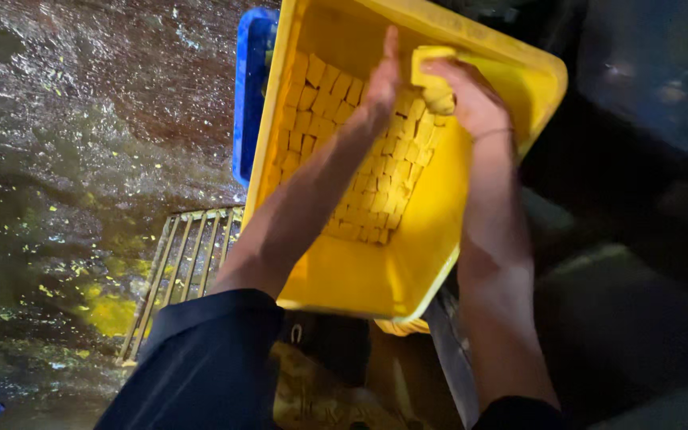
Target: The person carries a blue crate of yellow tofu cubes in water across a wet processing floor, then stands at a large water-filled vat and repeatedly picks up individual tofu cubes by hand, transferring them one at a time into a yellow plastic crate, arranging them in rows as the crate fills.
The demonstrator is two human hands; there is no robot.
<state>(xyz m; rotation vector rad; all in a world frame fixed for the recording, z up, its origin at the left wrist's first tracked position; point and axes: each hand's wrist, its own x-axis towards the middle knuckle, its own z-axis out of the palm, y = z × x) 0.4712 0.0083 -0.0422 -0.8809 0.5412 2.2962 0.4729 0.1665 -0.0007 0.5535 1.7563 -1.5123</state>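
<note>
A yellow plastic crate (pixel 376 279) stands in front of me, tilted, with several rows of small yellow blocks (pixel 360 167) packed on its floor. My right hand (pixel 467 95) is over the crate's far right side, closed around a yellow block (pixel 433 76). My left hand (pixel 382 80) is beside it with fingers extended and apart, holding nothing, just above the packed blocks. Both forearms reach in from below, with dark sleeves at the elbows.
A blue crate (pixel 250 87) sits behind the yellow one on the left. A metal floor drain grate (pixel 181 263) lies in the wet dark floor (pixel 73 143), which is smeared with yellow residue. Dark equipment fills the right side.
</note>
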